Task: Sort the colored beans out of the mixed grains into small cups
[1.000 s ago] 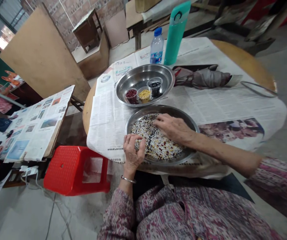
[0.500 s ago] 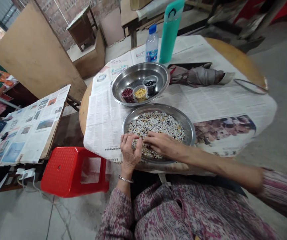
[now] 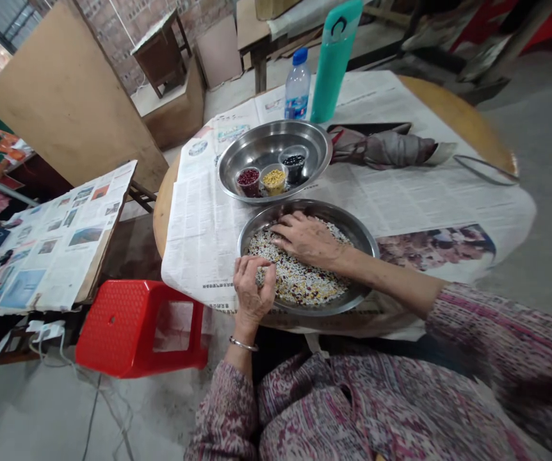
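Observation:
A shallow steel basin (image 3: 360,298) sits at the near edge of the table, holding a mix of white, yellow and dark grains and beans (image 3: 307,285). Curled over its left rim, my left hand (image 3: 253,293) grips the basin, thumb toward the inside. My right hand (image 3: 308,241) lies palm down on the grains toward the far side, fingers spread and partly sunk among them. Just beyond stands a second steel basin (image 3: 237,148) with three small clear cups: red beans (image 3: 248,181), yellow grains (image 3: 275,179) and black beans (image 3: 294,165).
A water bottle (image 3: 298,86), a teal flask (image 3: 336,61) and a folded umbrella (image 3: 384,147) stand or lie at the back of the newspaper-covered table (image 3: 194,224). A red stool (image 3: 113,326) is at the left, near another newspaper-covered table (image 3: 77,237). Part of another person shows at the far left.
My right hand has moved away from me across the grains, from the near side of the basin to its far side, and its fingers have spread. My left hand stays at the rim.

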{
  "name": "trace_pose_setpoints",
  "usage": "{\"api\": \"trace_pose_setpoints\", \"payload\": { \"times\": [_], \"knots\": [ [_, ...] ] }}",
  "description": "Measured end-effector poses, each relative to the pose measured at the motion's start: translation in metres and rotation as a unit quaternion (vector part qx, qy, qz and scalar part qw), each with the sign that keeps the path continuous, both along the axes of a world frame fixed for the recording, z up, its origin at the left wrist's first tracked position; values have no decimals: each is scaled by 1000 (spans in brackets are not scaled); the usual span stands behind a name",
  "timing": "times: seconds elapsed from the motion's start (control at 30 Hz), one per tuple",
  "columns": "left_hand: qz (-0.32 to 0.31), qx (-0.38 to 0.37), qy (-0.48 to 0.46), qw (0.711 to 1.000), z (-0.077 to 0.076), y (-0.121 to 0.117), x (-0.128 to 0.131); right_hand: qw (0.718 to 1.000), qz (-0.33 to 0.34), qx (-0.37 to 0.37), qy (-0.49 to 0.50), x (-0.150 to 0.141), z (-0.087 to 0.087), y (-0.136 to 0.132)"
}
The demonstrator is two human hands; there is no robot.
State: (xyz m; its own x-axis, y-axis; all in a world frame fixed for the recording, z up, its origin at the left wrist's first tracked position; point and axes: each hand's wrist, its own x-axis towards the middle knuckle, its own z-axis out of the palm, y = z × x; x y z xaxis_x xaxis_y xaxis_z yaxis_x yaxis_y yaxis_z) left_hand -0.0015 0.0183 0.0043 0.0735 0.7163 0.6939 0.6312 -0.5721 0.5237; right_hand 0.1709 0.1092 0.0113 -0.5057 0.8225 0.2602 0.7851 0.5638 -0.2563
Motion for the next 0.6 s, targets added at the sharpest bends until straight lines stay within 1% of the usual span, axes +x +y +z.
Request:
{"api": "trace_pose_setpoints", "payload": {
  "times": [0.07, 0.13, 0.23, 0.37, 0.47, 0.53, 0.6],
  "knots": [
    [-2, 3, -4, 1000, 0, 0, 0, 996, 80, -18, 32, 4, -3, -10],
    [-1, 7, -3, 1000, -1, 0, 0, 987, 145, -36, 52, 11, -5, -24],
    [-4, 4, -3, 1000, 0, -1, 1, 977, 199, -58, 56, 29, -2, -46],
    [-10, -7, -12, 1000, 1, -2, 1, 961, 235, -128, 65, 49, 5, -69],
    [-7, -9, -12, 1000, 0, -2, 2, 951, 254, -165, 68, 52, 6, -78],
    [-4, -9, -9, 1000, 0, -2, 2, 953, 252, -156, 64, 48, 3, -80],
    [-4, -7, -7, 1000, 0, -2, 2, 966, 222, -124, 53, 44, -1, -76]
  ]
}}
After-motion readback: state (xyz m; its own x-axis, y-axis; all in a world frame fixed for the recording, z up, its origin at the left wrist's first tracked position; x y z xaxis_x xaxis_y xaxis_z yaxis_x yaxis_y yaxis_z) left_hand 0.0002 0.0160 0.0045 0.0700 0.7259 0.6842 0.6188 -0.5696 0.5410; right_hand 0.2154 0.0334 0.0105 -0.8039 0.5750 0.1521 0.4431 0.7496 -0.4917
